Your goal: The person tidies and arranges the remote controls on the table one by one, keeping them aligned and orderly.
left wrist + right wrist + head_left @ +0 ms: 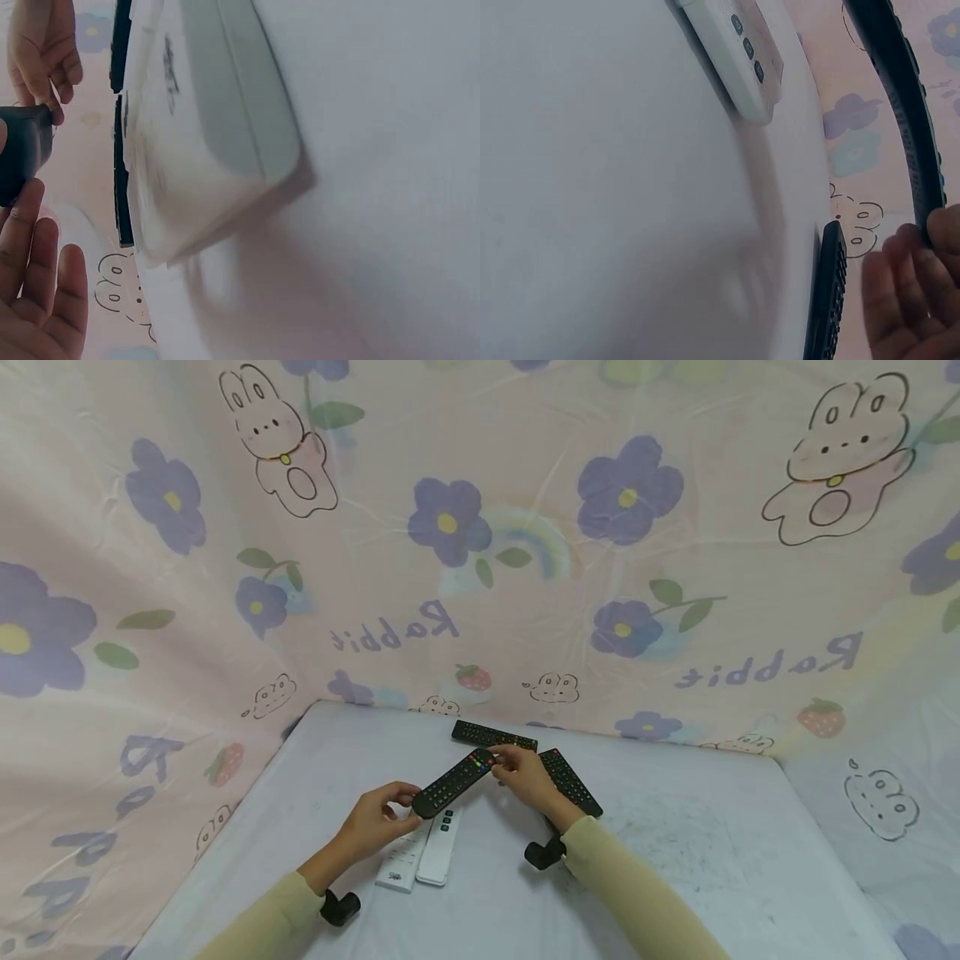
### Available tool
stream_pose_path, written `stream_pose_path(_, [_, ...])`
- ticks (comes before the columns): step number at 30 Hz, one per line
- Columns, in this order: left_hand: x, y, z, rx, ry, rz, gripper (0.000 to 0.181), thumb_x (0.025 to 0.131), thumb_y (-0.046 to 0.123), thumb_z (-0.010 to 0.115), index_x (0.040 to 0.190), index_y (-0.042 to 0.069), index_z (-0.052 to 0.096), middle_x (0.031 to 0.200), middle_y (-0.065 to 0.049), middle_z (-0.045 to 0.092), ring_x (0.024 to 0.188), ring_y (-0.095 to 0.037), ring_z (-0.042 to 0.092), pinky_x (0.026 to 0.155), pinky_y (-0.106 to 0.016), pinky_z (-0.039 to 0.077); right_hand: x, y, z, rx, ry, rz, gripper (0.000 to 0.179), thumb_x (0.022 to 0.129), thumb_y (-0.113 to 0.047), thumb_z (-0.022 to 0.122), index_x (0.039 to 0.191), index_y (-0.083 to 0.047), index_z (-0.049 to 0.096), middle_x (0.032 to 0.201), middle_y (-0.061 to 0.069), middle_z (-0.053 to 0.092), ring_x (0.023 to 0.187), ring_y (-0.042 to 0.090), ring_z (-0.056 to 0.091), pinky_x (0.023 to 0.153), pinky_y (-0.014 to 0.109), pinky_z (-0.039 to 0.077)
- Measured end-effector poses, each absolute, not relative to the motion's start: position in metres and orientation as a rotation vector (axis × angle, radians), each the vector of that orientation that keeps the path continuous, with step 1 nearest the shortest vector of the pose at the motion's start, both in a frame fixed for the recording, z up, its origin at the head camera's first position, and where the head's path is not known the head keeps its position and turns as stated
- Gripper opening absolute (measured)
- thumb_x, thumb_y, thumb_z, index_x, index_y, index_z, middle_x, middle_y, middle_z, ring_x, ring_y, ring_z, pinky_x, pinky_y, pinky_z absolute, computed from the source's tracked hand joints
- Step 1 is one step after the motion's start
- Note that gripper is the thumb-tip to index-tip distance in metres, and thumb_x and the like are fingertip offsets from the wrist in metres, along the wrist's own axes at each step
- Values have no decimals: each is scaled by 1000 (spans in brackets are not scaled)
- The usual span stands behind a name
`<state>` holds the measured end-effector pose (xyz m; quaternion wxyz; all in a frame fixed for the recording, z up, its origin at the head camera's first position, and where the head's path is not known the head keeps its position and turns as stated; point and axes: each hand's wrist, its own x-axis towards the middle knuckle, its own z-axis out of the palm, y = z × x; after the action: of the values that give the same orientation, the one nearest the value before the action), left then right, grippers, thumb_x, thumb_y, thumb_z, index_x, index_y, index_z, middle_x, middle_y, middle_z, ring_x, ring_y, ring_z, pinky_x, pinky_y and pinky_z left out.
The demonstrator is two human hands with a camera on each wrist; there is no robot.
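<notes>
Between both hands a black remote control (453,783) with colored buttons is held up, tilted, above the table. My left hand (375,820) pinches its lower left end between thumb and fingers. The upper right end is pinched by my right hand (527,775). In the right wrist view the raised remote (907,112) appears edge-on, with the right fingertips (911,240) at its end. Under the left hand and the held remote lie two white remotes, one with a printed label (397,864) and one with dark oval buttons (441,852).
A black remote (491,735) lies at the back of the white table (675,860). Another black remote (573,783) lies to the right, partly behind the right wrist. A patterned fabric (525,610) with rabbits and flowers rises around the table's back and sides.
</notes>
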<state>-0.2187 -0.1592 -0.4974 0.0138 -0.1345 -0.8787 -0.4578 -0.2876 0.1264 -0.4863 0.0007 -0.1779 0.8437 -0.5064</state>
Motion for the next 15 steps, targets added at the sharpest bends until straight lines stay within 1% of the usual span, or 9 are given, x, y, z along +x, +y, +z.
stream_pose_path(3, [-215, -158, -497, -416, -2730, -1458, 38, 77, 21, 81, 112, 19, 66, 95, 5, 69, 80, -17, 58, 66, -21, 48, -286, 126, -486, -574, 2647, -1571, 34, 89, -2, 61, 123, -1, 61, 98, 14, 69, 82, 27, 68, 62, 22, 55])
stream_pose_path(8, [-211, -156, -496, -441, -2697, -1474, 39, 76, 21, 82, 112, 19, 67, 94, 6, 69, 77, -17, 58, 66, -21, 48, -287, 128, -485, -602, 2637, -1545, 35, 88, -3, 62, 123, -1, 61, 99, 14, 68, 83, 19, 68, 63, 22, 54])
stream_pose_path(12, [-210, -152, -496, -498, -2668, -1450, 39, 76, 22, 82, 112, 21, 67, 94, 8, 70, 85, -22, 62, 69, -23, 50, -290, 130, -486, -613, 2639, -1525, 36, 87, -4, 62, 123, -2, 61, 101, 14, 68, 85, 18, 68, 63, 23, 55])
stream_pose_path(15, [-209, -149, -496, -527, -2665, -1427, 39, 75, 23, 83, 111, 21, 68, 95, 10, 71, 92, -21, 64, 71, -24, 52, -292, 132, -487, -618, 2641, -1500, 36, 87, -4, 62, 124, -3, 61, 103, 14, 68, 86, 19, 68, 64, 23, 55])
